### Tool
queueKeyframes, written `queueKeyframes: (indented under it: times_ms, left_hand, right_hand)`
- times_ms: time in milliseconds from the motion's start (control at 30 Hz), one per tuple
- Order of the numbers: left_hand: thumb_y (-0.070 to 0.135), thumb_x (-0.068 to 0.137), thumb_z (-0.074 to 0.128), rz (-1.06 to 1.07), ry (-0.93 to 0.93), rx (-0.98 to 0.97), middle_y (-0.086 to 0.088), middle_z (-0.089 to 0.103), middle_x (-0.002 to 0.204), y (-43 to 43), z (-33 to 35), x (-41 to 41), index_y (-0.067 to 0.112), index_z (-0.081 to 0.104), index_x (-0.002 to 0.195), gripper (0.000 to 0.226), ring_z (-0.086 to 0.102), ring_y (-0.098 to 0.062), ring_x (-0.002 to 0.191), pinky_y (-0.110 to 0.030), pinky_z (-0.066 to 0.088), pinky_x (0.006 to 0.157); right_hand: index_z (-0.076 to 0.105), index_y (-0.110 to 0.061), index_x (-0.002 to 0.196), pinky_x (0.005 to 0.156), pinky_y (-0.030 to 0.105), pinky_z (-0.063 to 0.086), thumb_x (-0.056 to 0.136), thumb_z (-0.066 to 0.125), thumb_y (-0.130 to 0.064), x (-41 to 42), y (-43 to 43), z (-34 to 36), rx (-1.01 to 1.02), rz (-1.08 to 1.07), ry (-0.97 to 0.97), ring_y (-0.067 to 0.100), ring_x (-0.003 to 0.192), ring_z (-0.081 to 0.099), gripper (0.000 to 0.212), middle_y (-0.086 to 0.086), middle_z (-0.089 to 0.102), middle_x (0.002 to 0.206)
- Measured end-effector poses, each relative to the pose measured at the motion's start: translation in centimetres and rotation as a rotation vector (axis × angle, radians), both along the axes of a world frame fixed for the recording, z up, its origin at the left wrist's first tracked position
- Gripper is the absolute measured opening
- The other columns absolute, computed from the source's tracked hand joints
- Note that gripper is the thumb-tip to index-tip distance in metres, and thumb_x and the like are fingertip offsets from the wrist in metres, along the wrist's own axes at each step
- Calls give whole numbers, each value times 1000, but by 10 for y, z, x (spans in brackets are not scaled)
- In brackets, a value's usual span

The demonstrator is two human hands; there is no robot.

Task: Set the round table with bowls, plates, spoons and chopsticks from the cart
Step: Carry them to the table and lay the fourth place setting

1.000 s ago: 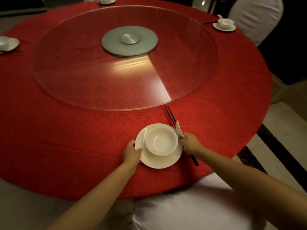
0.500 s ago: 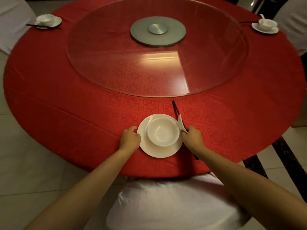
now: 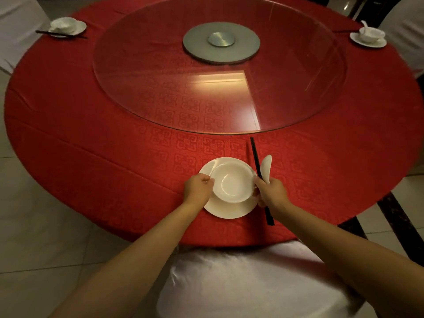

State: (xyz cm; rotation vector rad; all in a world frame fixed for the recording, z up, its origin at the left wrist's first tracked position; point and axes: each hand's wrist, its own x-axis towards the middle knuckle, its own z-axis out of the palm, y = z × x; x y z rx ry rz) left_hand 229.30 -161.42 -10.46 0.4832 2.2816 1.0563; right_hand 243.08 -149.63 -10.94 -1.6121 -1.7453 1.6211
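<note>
A white bowl (image 3: 232, 183) sits on a white plate (image 3: 229, 208) near the front edge of the round table (image 3: 91, 138), which wears a red cloth. My left hand (image 3: 198, 188) grips the left rim of the bowl and plate. My right hand (image 3: 270, 193) touches the bowl's right rim while holding a white spoon (image 3: 266, 167) and black chopsticks (image 3: 255, 154), which point toward the table's middle. The chopsticks' near end sticks out below that hand.
A glass turntable (image 3: 160, 88) on a grey hub (image 3: 221, 42) fills the table's middle. Finished settings stand at the far left (image 3: 67, 26) and far right (image 3: 369, 35). A white-covered chair (image 3: 252, 283) is directly under my arms; more white chairs stand at both far corners.
The view has shifted left and closer. The spoon in my right hand has tipped up and away from the bowl's rim. Both hands stay on the bowl and plate.
</note>
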Motion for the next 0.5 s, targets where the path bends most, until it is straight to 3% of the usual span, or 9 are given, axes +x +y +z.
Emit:
queueKeyframes:
  times_ms: [67,167,333,400,500]
  left_hand:
    - [14,88,56,13,12,1,-18,69,83,-2,0,-3,1,68,94,18,64,-32,78,-42,55,78]
    - [14,89,55,22,-1,21,-21,71,95,-6,0,-6,0,68,102,23,66,-37,90,-38,52,80]
    - [17,93,48,77,61,19,-14,67,110,-12,11,-7,4,64,110,27,61,-28,101,-27,43,78]
    - [15,93,47,95,70,117,-12,68,104,-13,26,-1,6,63,107,23,61,-26,96,-28,43,75]
    - [14,94,47,-42,-98,226,-4,66,78,-6,49,26,9,63,99,17,61,-24,76,-29,49,63]
  right_hand:
    - [54,-8,67,41,24,34,90,54,-17,-3,-7,0,-23,20,26,16,43,44,25,7,55,58]
    - [55,-10,68,45,27,35,90,53,-15,-5,-13,3,-12,40,19,16,47,45,23,6,55,59]
    - [49,-10,72,34,21,32,95,44,-14,7,-9,19,-44,-61,76,13,34,40,24,8,53,58]
    - [48,-10,69,31,19,32,96,43,-14,14,-7,31,-57,-86,149,9,28,40,27,6,55,54]
    - [51,-11,70,31,16,37,97,44,-17,12,-4,54,-95,-106,302,5,29,45,29,0,60,42]
